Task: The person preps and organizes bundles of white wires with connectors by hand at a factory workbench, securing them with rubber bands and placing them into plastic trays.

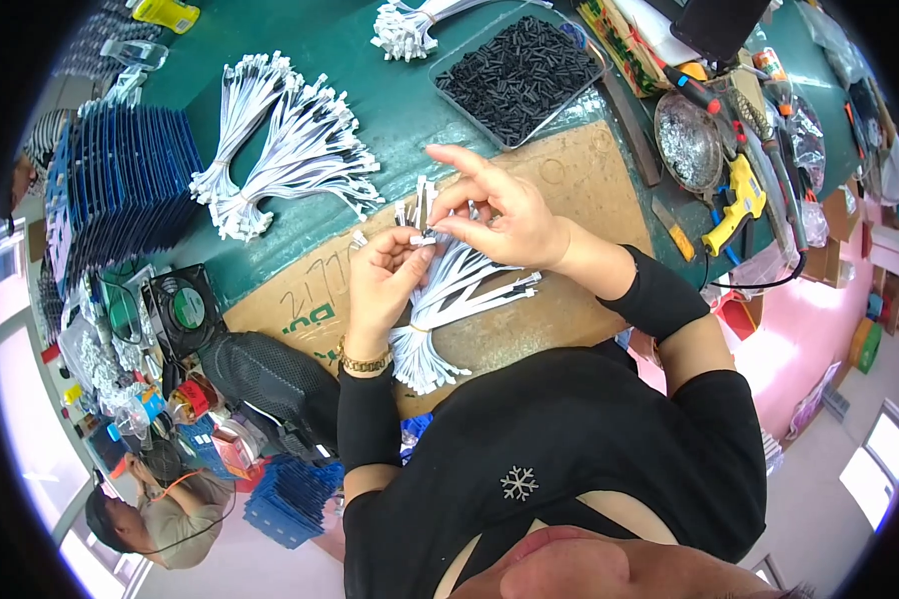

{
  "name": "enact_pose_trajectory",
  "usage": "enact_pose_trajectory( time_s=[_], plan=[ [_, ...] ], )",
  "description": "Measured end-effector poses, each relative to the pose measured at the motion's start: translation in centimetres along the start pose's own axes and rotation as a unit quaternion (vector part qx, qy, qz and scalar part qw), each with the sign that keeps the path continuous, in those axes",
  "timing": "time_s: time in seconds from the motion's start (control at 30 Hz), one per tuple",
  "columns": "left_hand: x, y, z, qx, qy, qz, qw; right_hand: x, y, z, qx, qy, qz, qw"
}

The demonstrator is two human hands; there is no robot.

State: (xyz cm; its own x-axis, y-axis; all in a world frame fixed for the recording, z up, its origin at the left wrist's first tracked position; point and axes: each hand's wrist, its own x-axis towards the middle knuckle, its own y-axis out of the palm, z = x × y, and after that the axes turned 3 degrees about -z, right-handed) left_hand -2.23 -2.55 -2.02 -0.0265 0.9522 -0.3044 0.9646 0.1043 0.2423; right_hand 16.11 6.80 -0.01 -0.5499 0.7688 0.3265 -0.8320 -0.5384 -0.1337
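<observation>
My left hand (380, 285) is closed, thumb and forefinger pinching the end of a white cable with a small white connector (423, 240). Right at that end, my right hand (509, 222) pinches with thumb and a finger, its forefinger stretched out; what lies between those fingertips is too small to make out. Under both hands a bundle of white flat cables (459, 290) lies on a cardboard sheet (579, 190), tied near its lower end. Several of its connector ends fan out past my fingers.
Further cable bundles (300, 160) lie at the back left, beside stacked blue panels (130, 165). A clear tray (509, 142) holds short black pieces. On the right are a metal dish (687, 145) and a yellow glue gun (739, 205). Another person (165, 519) sits at lower left.
</observation>
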Motion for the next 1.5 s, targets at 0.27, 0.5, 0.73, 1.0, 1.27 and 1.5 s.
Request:
enact_pose_trajectory(
  time_s=[0.27,0.5,0.73,1.0,1.27,1.5],
  plan=[
    [0.2,0.2,-0.1,0.008,-0.003,-0.003,1.000,0.6,-0.4,-0.5,-0.084,-0.096,0.013,0.992],
    [0.1,0.2,-0.2,0.022,0.002,-0.008,1.000,0.5,-0.5,-0.2,-0.090,-0.104,0.028,0.990],
    [0.2,0.1,0.1,0.030,0.003,-0.016,0.999,0.8,0.1,-0.5,-0.121,-0.102,0.040,0.987],
    [0.6,-0.4,1.0,0.026,0.015,-0.015,0.999,0.4,1.0,-0.4,-0.164,-0.106,0.054,0.979],
    [0.5,0.1,0.4,0.022,0.019,-0.021,0.999,1.0,-0.3,-0.2,-0.135,0.004,0.110,0.985],
    [0.4,0.2,0.2,0.014,0.027,-0.010,0.999,6.2,-8.1,-2.6,-0.449,-0.035,0.010,0.893]
  ],
)
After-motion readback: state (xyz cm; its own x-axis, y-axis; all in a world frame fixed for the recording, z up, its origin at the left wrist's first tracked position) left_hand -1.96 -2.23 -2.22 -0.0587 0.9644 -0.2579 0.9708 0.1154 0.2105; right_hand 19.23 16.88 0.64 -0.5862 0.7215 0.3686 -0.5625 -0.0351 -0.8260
